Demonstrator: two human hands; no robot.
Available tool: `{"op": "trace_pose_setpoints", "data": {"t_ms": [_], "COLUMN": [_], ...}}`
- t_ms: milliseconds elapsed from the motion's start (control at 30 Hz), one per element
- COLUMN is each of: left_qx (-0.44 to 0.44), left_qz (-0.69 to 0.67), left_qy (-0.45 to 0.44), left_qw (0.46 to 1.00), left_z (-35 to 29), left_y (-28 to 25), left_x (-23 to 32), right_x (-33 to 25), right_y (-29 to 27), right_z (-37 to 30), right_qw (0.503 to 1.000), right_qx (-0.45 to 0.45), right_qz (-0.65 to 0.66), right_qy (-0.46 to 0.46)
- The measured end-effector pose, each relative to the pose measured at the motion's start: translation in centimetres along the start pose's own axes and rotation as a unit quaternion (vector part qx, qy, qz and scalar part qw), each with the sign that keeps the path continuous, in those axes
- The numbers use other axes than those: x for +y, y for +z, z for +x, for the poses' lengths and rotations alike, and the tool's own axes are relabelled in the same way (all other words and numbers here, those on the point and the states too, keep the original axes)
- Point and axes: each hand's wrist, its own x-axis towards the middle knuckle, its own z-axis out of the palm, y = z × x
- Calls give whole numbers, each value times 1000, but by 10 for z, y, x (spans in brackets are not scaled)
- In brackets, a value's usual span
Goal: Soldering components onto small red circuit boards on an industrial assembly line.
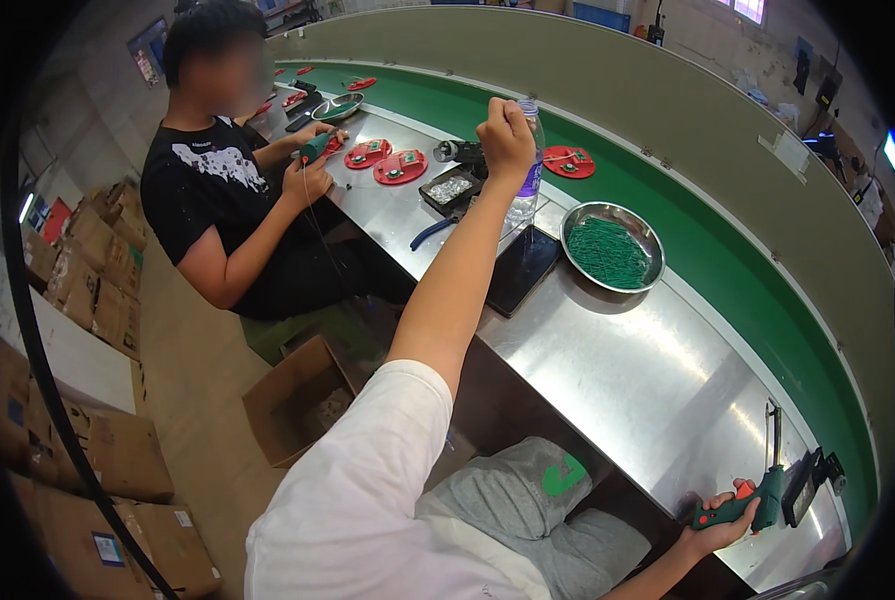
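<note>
My left hand [508,138] is raised with curled fingers in front of a clear plastic bottle [527,203] with a purple label. The hand hides part of the bottle, and I cannot see what, if anything, is inside the fist. At the lower right, my right hand [719,532] is closed round the grip of a green soldering gun [764,503] with an orange trigger. Its long thin tip points away from me over the metal table. A round steel bowl [653,282] full of short green wires [607,252] stands between my hands on the far side.
A dark tablet-like slab [522,270], blue-handled pliers [432,233] and a tray of small shiny parts [447,190] lie near my left arm. Red discs [400,167] sit further left and on the green belt [727,270]. A co-worker [227,170] holds a similar green tool.
</note>
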Motion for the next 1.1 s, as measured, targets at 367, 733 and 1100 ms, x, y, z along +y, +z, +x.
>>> {"op": "trace_pose_setpoints", "data": {"t_ms": [367,733,1100], "left_qx": [-19,-96,-163], "left_qz": [28,68,-234], "left_qy": [30,-214,93], "left_qw": [999,970,954], "left_z": [-1,12,4], "left_y": [5,-2,-66], "left_x": [-15,25,262], "right_x": [0,-5,3], "right_y": [6,8,-9], "right_z": [-1,-7,6], "right_qw": [1000,1000,999], "right_qx": [9,15,-32], "right_qz": [21,11,8], "right_qy": [13,15,-8]}}
